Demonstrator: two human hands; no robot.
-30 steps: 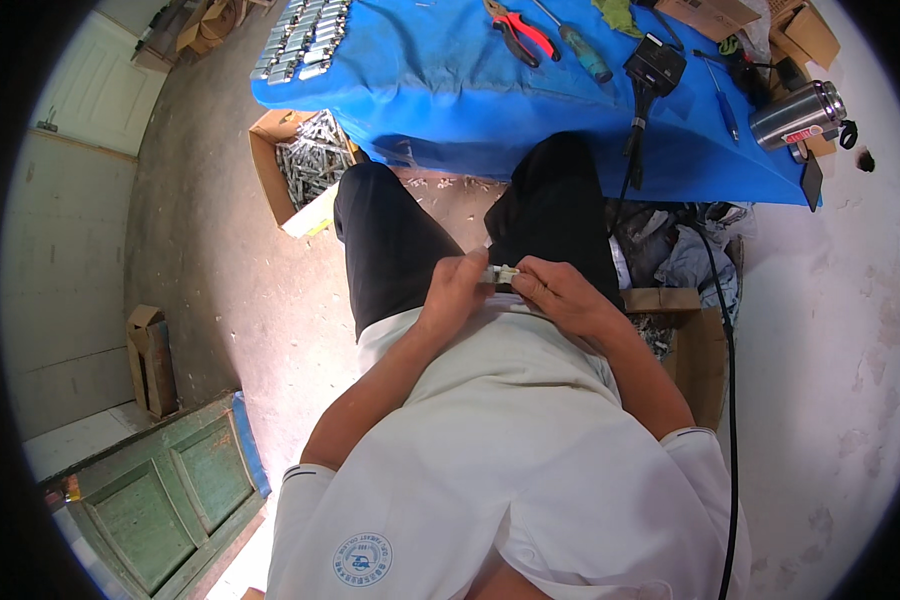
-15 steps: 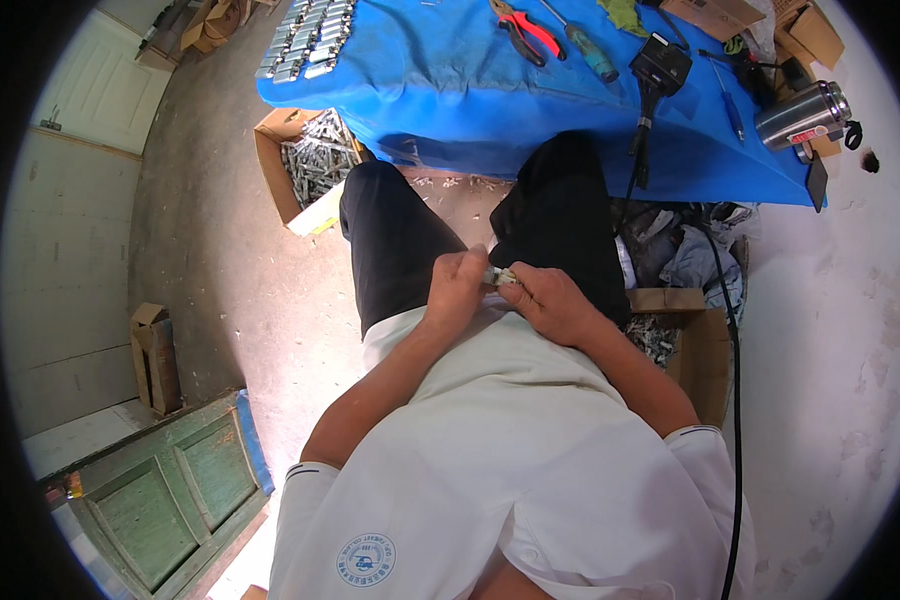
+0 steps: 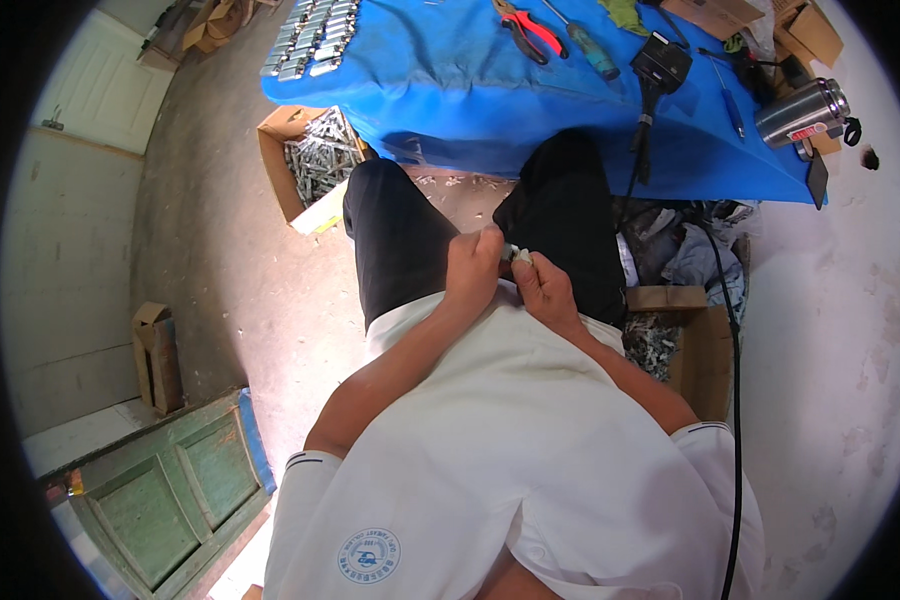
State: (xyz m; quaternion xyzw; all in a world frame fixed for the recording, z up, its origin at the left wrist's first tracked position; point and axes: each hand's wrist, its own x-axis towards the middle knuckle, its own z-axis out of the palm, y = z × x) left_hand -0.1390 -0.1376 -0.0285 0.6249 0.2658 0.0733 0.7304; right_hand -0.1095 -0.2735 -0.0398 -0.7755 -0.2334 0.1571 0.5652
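Observation:
Over my lap, my left hand (image 3: 475, 262) is closed, its fingers curled around one end of a small pale metal piece (image 3: 511, 253). Most of that piece is hidden by my fingers, so its exact kind does not show. My right hand (image 3: 546, 287) pinches the other end, close beside the left. Both hands are in front of my white shirt, between my knees and just short of the blue-covered table (image 3: 420, 100).
Rows of silver metal parts (image 3: 312, 38) lie on the table, with red-handled pliers (image 3: 530, 35), a screwdriver (image 3: 598, 55), a black device (image 3: 660, 65) and a steel flask (image 3: 802, 112). Cartons of metal parts (image 3: 320, 160) (image 3: 655, 345) stand below. A black cable (image 3: 736, 420) hangs at my right.
Both hands have shifted slightly forward and to the right, still gripping the small piece. My left wrist has turned, with its fist now more upright.

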